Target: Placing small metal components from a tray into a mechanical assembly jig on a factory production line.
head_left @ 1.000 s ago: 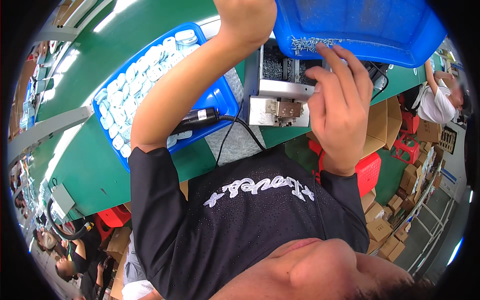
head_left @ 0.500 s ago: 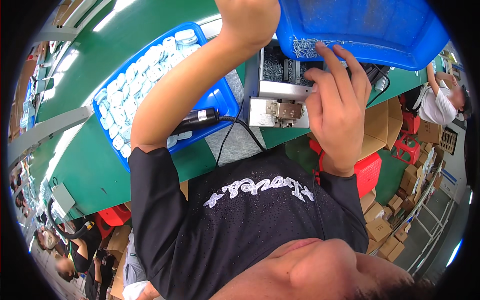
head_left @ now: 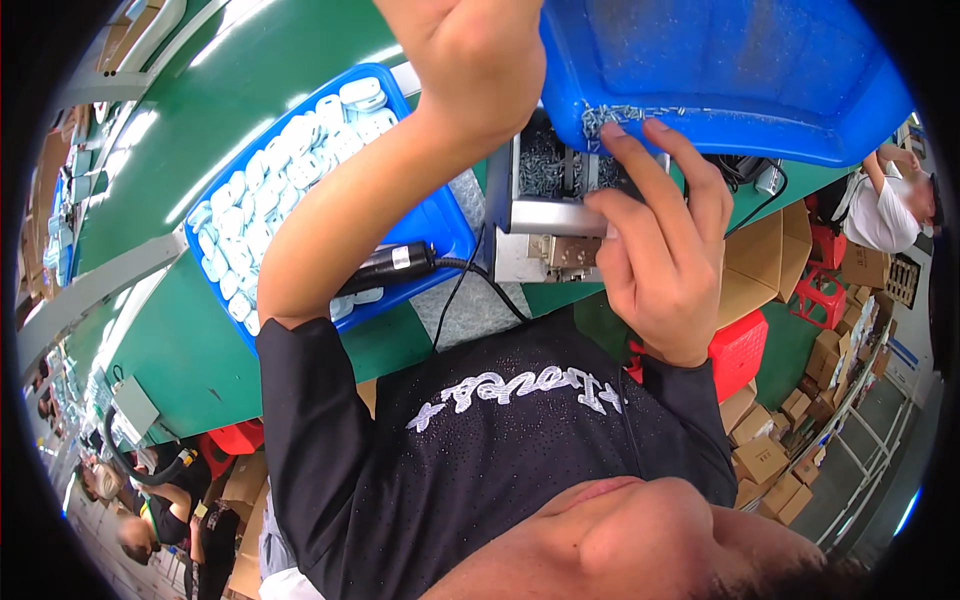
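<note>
A blue plastic tray is tilted over a metal box, and small silver screws are gathered in its near left corner. More loose screws fill the box's compartments. My right hand is open, with its fingers apart and their tips at the screws in the tray corner. My left hand reaches to the tray's left side. Its fingers are cut off by the upper edge, so its grip on the tray does not show.
On the green table, a blue bin holds many pale, rounded plastic parts. A black corded tool lies across it. Cardboard boxes and red stools stand at the right. A person is at the far right.
The blue tray and both hands have shifted slightly left and nearer to me. My right fingertips stay at the screws in the tray corner.
</note>
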Tool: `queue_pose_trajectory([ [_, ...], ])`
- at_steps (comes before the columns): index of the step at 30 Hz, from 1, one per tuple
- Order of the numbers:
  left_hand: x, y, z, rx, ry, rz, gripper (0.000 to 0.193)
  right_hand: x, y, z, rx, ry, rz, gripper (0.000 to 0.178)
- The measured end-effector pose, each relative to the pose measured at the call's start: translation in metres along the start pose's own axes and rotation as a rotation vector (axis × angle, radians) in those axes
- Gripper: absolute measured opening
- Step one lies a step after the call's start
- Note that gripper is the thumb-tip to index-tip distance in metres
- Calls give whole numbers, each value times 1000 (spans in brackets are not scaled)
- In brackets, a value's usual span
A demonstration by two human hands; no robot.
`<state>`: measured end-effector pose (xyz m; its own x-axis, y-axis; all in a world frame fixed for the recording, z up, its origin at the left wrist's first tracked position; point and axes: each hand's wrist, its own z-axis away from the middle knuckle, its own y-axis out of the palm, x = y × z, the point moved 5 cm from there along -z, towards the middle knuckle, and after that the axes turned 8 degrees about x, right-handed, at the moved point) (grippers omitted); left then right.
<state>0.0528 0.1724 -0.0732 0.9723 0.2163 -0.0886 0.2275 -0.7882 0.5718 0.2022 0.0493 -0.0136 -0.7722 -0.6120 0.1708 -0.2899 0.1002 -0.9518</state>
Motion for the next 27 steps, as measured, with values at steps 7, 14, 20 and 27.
queue_pose_trajectory([
  [7,-10,7,-1,-31,-44,-108,15,-2,5,-9,25,8,69,14],
  [14,-11,12,-6,-67,-76,-216,13,-7,0,-3,-8,-46,-34,6],
  [20,-14,15,-7,-92,-94,-311,12,-7,3,-10,-79,-16,-51,4],
  [27,-15,13,-10,-111,-114,-420,11,-4,10,-16,-64,-21,19,6],
])
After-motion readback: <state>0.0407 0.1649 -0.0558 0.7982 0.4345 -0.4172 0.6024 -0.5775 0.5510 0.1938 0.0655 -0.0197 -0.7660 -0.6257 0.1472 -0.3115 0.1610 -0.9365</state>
